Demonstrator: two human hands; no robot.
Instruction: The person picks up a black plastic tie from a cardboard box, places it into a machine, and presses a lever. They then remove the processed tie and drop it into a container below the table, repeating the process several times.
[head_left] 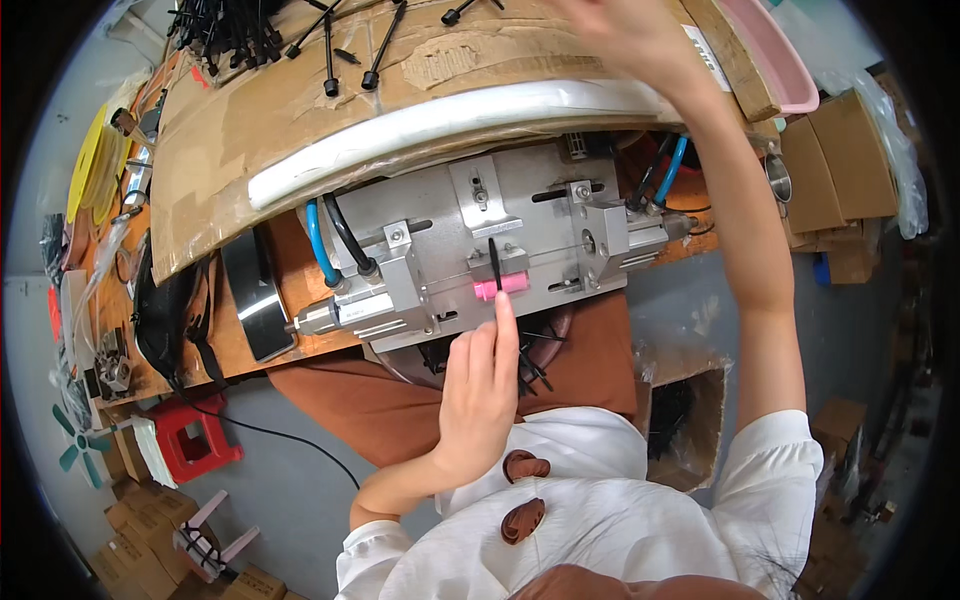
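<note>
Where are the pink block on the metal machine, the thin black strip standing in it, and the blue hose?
pink block (pixel 500 286): head view, on its front face.
thin black strip (pixel 494 262): head view, mid-length, above the block.
blue hose (pixel 320 245): head view, on its bend left of the machine.

jig (pixel 480 240) on bench edge | cable ties (pixel 330 45) behind on cardboard (pixel 300 130)

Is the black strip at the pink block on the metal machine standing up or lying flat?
Lying flat: the black strip lies across the pink block on the metal machine, the left hand fingertip at its near end.
</note>
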